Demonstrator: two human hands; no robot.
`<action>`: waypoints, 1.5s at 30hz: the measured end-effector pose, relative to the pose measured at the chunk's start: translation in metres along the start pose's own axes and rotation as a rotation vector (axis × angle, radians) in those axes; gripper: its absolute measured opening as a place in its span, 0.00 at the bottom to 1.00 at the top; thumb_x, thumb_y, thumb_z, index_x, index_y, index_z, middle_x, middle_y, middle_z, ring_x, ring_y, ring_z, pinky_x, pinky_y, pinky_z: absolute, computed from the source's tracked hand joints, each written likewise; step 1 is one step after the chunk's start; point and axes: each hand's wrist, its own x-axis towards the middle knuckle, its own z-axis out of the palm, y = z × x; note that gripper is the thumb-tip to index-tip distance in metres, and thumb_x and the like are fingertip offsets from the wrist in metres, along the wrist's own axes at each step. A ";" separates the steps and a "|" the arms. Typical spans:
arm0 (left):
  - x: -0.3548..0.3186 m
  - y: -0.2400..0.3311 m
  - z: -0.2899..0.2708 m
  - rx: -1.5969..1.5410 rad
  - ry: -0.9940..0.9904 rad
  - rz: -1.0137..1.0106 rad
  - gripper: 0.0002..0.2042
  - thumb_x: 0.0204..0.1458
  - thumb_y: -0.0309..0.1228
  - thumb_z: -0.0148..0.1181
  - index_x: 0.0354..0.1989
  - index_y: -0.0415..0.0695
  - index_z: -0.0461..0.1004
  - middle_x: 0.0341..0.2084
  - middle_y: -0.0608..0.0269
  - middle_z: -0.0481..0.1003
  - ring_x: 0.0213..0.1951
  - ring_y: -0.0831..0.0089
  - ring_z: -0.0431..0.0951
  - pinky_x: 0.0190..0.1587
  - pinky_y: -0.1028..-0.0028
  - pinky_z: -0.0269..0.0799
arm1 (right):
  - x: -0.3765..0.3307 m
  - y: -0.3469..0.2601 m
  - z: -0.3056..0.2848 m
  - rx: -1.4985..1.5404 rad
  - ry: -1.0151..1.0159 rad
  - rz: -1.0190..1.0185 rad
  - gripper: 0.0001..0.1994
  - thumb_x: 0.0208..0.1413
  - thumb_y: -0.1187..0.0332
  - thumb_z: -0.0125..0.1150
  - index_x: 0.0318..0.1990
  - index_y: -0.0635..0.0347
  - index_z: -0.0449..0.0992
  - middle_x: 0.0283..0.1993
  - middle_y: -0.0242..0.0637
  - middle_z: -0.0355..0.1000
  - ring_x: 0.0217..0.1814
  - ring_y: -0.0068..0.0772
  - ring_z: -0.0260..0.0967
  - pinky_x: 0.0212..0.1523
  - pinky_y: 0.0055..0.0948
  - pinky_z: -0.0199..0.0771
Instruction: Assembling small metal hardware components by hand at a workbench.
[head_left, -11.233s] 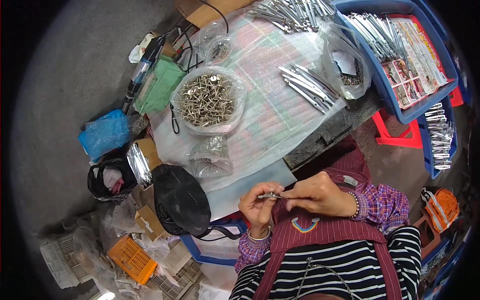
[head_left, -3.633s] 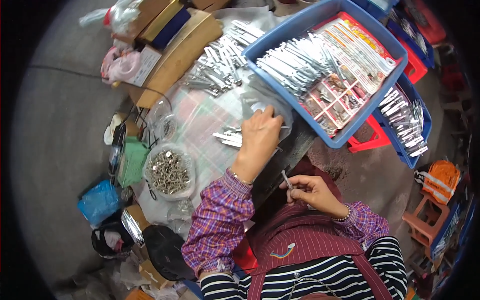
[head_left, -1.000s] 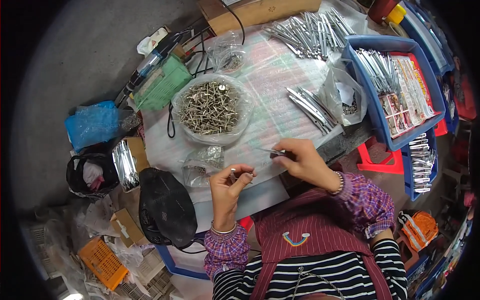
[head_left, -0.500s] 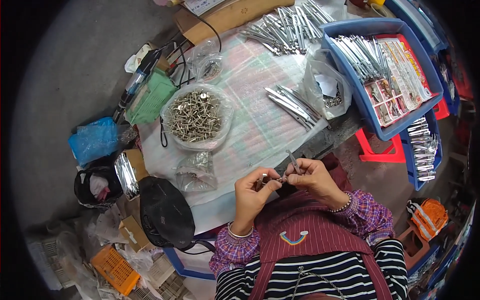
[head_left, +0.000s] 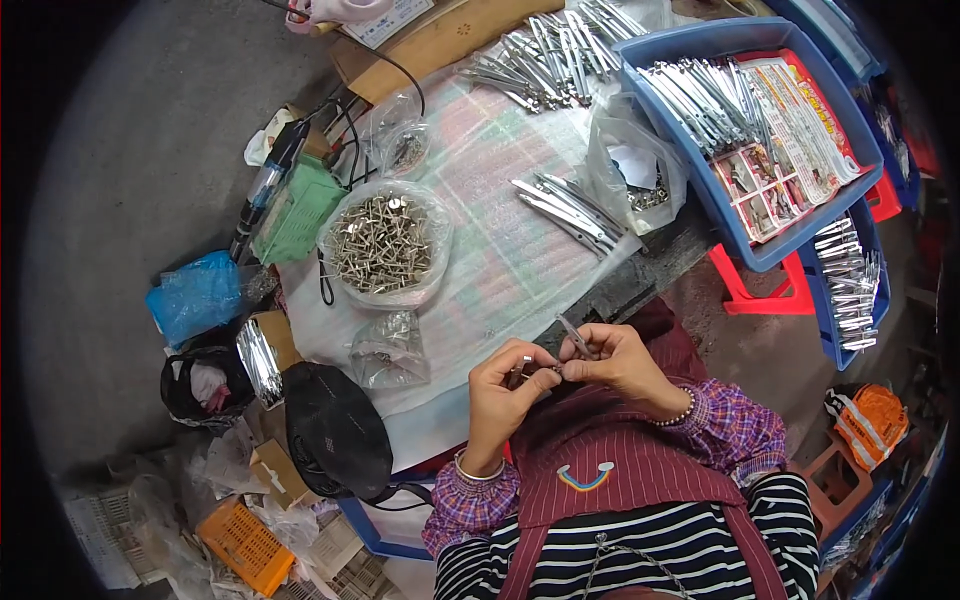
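Observation:
Above my apron, my left hand and my right hand meet at the fingertips, both closed in a pinch. A slim, flat metal strip juts up and away from between my right fingers. At my left fingers a short shiny metal piece shows; its full shape is hidden. The small part where the fingertips touch is too covered to name. Beyond my hands, on the sheeted table, lies a small pile of long silvery metal pieces. A clear bag of flat-headed metal pins stands to its left.
A blue tray at the right holds more silvery pieces and a divided box. A larger heap of metal pieces lies at the far edge. Clear bags stand around. A black cap-like thing and a green basket lie left.
My hands have drawn slightly closer together, and the metal strip in my right hand now leans further left. The surroundings have shifted a little in the picture.

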 end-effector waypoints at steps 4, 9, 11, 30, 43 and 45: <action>0.001 0.002 -0.001 0.066 -0.011 0.014 0.06 0.41 0.20 0.66 0.28 0.37 0.76 0.25 0.66 0.73 0.27 0.83 0.71 0.28 0.84 0.63 | 0.001 0.001 0.000 -0.017 -0.012 -0.033 0.08 0.48 0.77 0.63 0.36 0.64 0.73 0.31 0.30 0.72 0.34 0.17 0.70 0.37 0.17 0.71; 0.002 0.013 -0.001 0.223 -0.020 0.106 0.06 0.38 0.19 0.66 0.27 0.36 0.77 0.25 0.63 0.74 0.28 0.79 0.73 0.29 0.82 0.65 | 0.003 -0.001 -0.003 -0.062 -0.023 -0.010 0.08 0.48 0.76 0.64 0.36 0.64 0.73 0.32 0.30 0.72 0.34 0.17 0.70 0.37 0.17 0.71; 0.003 0.016 -0.001 0.288 -0.029 0.150 0.07 0.38 0.18 0.65 0.27 0.36 0.77 0.25 0.62 0.75 0.29 0.78 0.73 0.30 0.81 0.65 | 0.005 0.001 -0.005 -0.038 -0.030 0.015 0.09 0.48 0.76 0.64 0.37 0.64 0.72 0.32 0.30 0.72 0.34 0.17 0.70 0.37 0.17 0.71; -0.006 0.008 0.004 0.256 0.031 0.175 0.07 0.40 0.16 0.60 0.30 0.35 0.76 0.26 0.59 0.75 0.28 0.74 0.74 0.32 0.80 0.68 | 0.006 0.005 -0.002 0.024 -0.015 0.083 0.09 0.48 0.77 0.63 0.38 0.64 0.72 0.32 0.30 0.72 0.34 0.18 0.71 0.36 0.15 0.71; -0.008 0.000 0.009 0.208 0.118 0.191 0.06 0.41 0.15 0.59 0.29 0.34 0.75 0.27 0.60 0.74 0.31 0.76 0.73 0.32 0.81 0.67 | 0.005 0.005 0.001 0.022 0.039 0.048 0.10 0.48 0.77 0.63 0.38 0.64 0.72 0.32 0.31 0.73 0.33 0.19 0.71 0.35 0.16 0.70; -0.008 -0.001 0.009 0.204 0.129 0.194 0.06 0.42 0.16 0.59 0.30 0.34 0.75 0.27 0.60 0.74 0.30 0.76 0.73 0.32 0.80 0.67 | 0.004 0.008 0.001 0.024 0.022 0.036 0.10 0.50 0.75 0.62 0.40 0.65 0.72 0.32 0.30 0.72 0.32 0.18 0.69 0.33 0.16 0.69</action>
